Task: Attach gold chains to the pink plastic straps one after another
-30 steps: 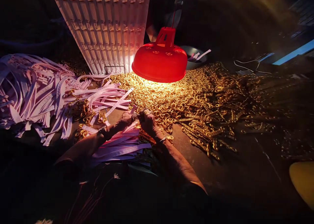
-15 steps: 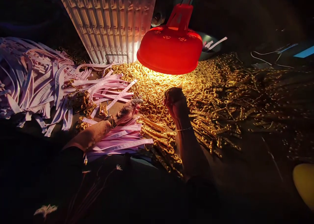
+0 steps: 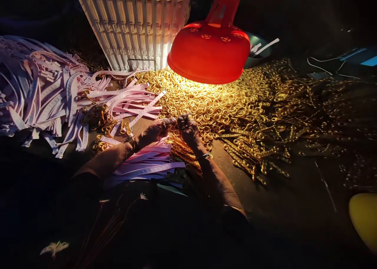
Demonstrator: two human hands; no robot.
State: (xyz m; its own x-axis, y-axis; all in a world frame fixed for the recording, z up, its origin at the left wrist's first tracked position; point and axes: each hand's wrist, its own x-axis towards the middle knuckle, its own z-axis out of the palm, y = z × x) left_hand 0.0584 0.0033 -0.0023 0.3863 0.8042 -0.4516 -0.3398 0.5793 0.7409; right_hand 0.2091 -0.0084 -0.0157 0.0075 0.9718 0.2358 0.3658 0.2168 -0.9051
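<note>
Fingers (image 3: 169, 122) of the left hand (image 3: 153, 130) and right hand (image 3: 188, 129) pinch closed together on something too small to tell, just beside gold rings (image 3: 203, 104) lit by a low red lamp (image 3: 209, 53), with pink strips (image 3: 147, 169) within reach beneath the wrists.

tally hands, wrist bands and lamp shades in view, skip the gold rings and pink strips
Hands: 2 (left hand, right hand)
Wrist bands: 2 (dark band on the left wrist, thin metal bangle on the right wrist)
Lamp shades: 1 (red lamp shade)
Total: 5
</note>
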